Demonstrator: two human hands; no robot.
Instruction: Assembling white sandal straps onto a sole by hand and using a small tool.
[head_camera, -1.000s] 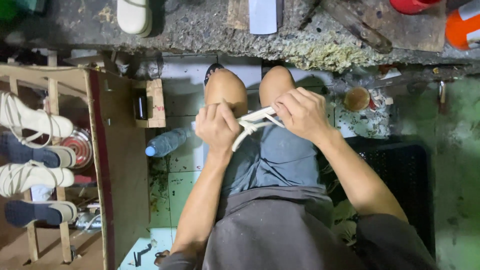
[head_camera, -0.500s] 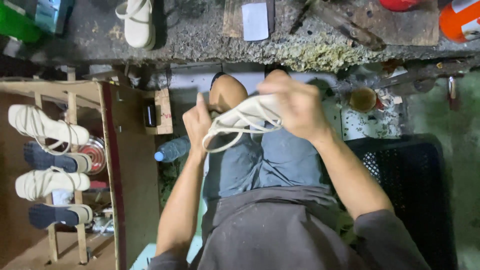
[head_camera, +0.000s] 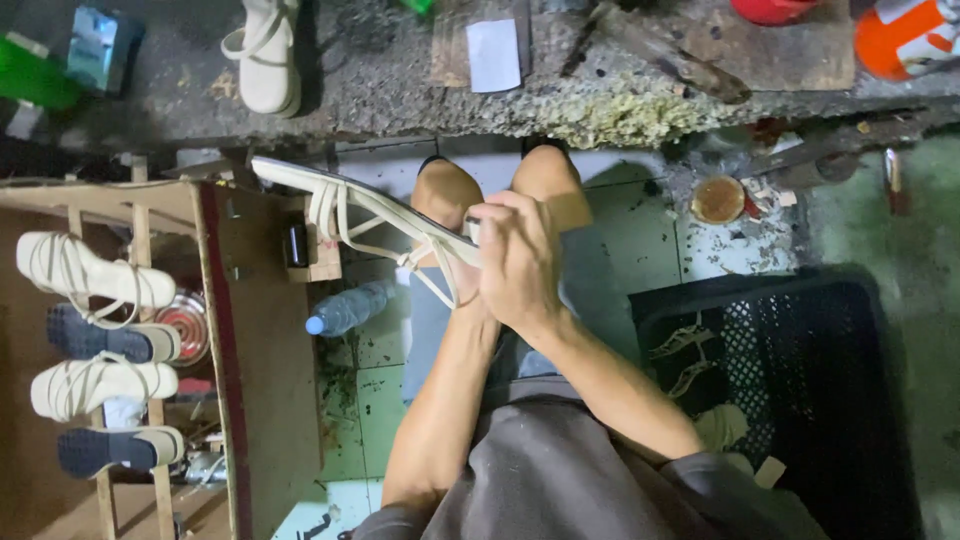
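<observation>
Over the knees, both hands (head_camera: 505, 270) clasp a strappy sandal (head_camera: 350, 205).

Plastic water bottle (head_camera: 350, 308) on tiled floor, black crate (head_camera: 800, 400), sandals on wooden rack (head_camera: 95, 275), cream shoe (head_camera: 265, 55) on workbench

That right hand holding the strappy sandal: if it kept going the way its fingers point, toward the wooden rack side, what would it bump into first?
The right hand points left along the cream sandal. Going straight on, it would probably first meet the small wooden block on the rack's side panel. Depth is unclear; it might pass above it.
</observation>
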